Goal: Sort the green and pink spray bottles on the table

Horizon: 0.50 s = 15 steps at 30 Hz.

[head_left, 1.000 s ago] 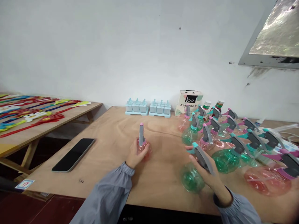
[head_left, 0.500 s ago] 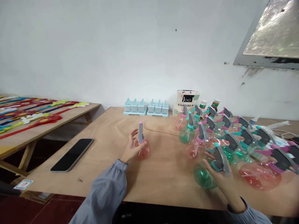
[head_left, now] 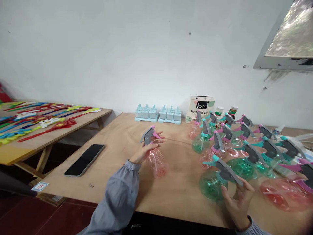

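Observation:
My left hand [head_left: 146,151] is closed around the neck of a pink spray bottle [head_left: 156,161] with a grey and pink head. Its clear pink body slants down to the right, low over the table, and some of my fingers pass behind the neck. My right hand [head_left: 238,199] is beside a green spray bottle [head_left: 212,185] with a grey and teal head. Thumb and fingers are apart there; the thumb is close to the bottle's right side, and the fingers are by the end of the grey lever. Whether they touch it, I cannot tell.
Several more pink and green spray bottles [head_left: 246,166] crowd the table's right side. A phone [head_left: 85,160] lies at the left. Light-blue popsicle moulds [head_left: 146,114] and a printed box [head_left: 200,109] stand by the wall. Colourful hand-shaped sticks [head_left: 49,125] cover the left table.
The pink bottle has turned, so its trigger now points right and its body slants. My right hand has drawn back from the green bottle's neck. The view has shifted slightly left.

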Tool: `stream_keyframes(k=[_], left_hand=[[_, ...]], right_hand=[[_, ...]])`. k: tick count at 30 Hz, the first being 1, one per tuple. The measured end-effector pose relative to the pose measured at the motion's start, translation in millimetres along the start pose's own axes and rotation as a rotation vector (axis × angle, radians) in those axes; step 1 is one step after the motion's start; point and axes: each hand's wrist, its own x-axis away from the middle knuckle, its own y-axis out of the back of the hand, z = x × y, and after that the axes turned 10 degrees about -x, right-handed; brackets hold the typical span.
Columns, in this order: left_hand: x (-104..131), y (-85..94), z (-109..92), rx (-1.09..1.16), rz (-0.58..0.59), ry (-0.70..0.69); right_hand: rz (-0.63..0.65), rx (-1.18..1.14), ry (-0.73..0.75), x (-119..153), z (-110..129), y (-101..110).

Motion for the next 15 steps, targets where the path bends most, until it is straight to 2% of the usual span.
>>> stream_keyframes(k=[4,7,9,12,15], left_hand=[[-2,-11.0,-13,0.056,-0.001,-0.035],[-5,-17.1,-9,0.058,-0.063,-0.041],[-6,-20.2,-5,0.094,-0.086,0.005],[-7,-23.7,-2,0.141,-0.037,0.063],[-9,-26.1,-4,0.139,0.054,-0.005]], right_hand=[[0.079,0.176,0.09,16,-8,-3],[0.117,0.245,0.141,20,-7,-7],[0.15,0.244,0.131,21,-5,-11],[0.189,0.211,0.099,21,-2,-15],[0.185,0.195,0.106,22,-1,-17]])
